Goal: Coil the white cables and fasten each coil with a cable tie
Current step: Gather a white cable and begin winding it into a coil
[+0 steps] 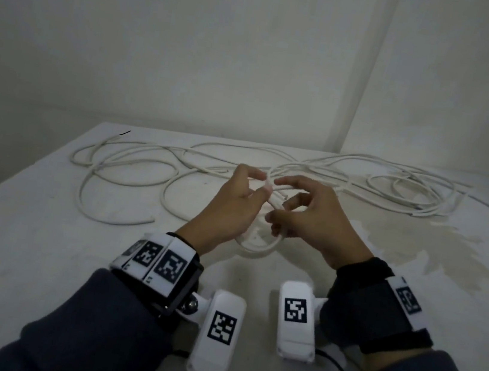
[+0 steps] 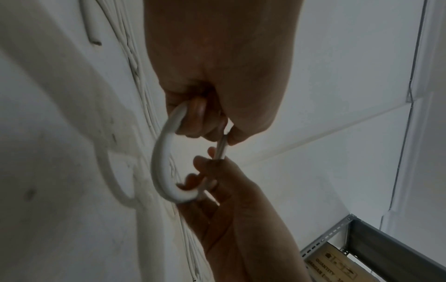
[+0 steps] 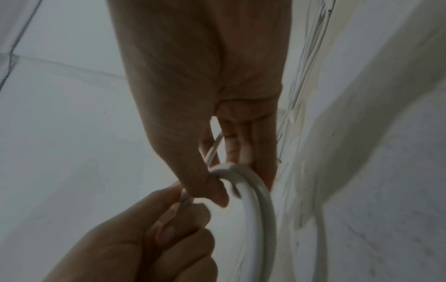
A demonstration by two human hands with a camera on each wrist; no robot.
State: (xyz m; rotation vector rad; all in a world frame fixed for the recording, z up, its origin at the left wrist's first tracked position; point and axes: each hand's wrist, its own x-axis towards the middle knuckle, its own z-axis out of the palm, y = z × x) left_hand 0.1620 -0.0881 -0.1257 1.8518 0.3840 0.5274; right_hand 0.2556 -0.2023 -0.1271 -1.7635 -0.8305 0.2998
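Note:
A small coil of white cable (image 1: 256,249) hangs between both hands above the middle of the white table (image 1: 40,244). My left hand (image 1: 263,185) curls its fingers round the coil's top (image 2: 164,162), and its thumb pinches a thin pale strip (image 2: 222,147) that looks like a cable tie. My right hand (image 1: 277,209) hooks its fingers through the coil (image 3: 255,200) and grips it under the thumb. The strip (image 3: 212,150) runs between the right thumb and fingers. The tie's head is hidden by the fingers.
Several loose white cables sprawl over the far half of the table, to the left (image 1: 132,169) and to the right (image 1: 394,181). A pale stain (image 1: 417,241) marks the right side. White walls stand close behind. A metal shelf with a carton (image 2: 362,248) is nearby.

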